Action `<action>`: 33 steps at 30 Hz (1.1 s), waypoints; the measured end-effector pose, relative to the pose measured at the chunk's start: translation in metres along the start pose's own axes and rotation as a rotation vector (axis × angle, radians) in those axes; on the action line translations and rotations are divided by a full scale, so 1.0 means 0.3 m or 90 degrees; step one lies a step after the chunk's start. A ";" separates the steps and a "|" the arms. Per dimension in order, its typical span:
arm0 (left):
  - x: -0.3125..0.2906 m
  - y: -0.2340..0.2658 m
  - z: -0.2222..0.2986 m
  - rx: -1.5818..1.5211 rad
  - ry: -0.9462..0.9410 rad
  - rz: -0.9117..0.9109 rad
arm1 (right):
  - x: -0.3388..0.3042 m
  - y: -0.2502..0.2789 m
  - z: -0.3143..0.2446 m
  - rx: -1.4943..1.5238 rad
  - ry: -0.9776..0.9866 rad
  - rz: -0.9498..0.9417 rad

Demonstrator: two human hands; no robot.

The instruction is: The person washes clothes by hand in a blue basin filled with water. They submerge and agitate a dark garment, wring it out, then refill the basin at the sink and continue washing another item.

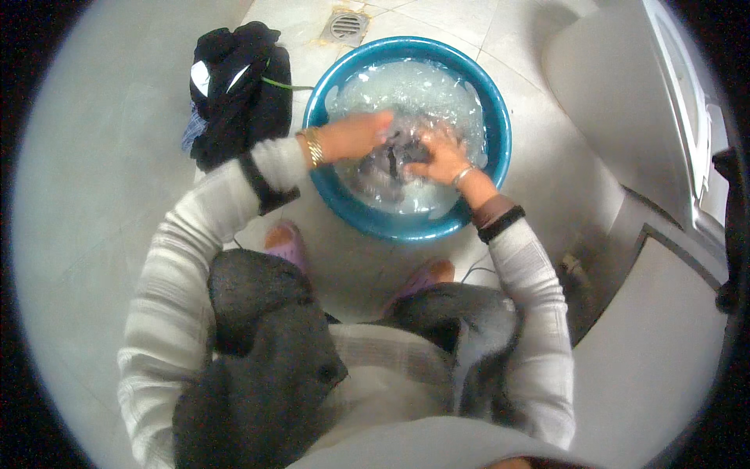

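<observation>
A blue round basin full of sudsy, cloudy water stands on the floor in front of me. Dark wet cloth lies partly under the water in its middle, and its kind does not show. My left hand reaches over the basin's left rim to the cloth's far left side; its fingertips are blurred and partly hidden by water. On the cloth's right side my right hand is open, thumb and fingers spread at the water's surface.
A heap of black clothes with white patches lies left of the basin. Beyond the basin is a floor drain. A white appliance-like body stands at the right. My feet in pink slippers are close to the basin's near side.
</observation>
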State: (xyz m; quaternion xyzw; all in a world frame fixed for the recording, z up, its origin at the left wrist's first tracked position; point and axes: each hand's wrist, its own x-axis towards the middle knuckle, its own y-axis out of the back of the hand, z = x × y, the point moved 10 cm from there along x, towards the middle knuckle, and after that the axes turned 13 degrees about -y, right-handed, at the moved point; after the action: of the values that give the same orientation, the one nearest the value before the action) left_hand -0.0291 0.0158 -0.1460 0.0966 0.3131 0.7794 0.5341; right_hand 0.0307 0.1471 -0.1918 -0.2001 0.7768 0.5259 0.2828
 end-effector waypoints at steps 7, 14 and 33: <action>-0.034 0.376 0.495 -0.465 -0.147 0.166 | -0.090 0.153 -0.067 0.402 0.214 0.073; -0.172 0.662 0.884 -0.567 -0.424 0.312 | -0.208 0.162 -0.157 0.453 0.261 -0.012; -0.263 0.258 0.002 -0.174 0.086 0.190 | -0.203 0.249 -0.076 -0.029 0.003 -0.017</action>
State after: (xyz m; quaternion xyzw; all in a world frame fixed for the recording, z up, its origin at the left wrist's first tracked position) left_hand -0.0561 -0.0723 -0.0854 0.0163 0.2216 0.8896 0.3991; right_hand 0.0263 0.1540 -0.0930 -0.2182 0.7624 0.5393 0.2833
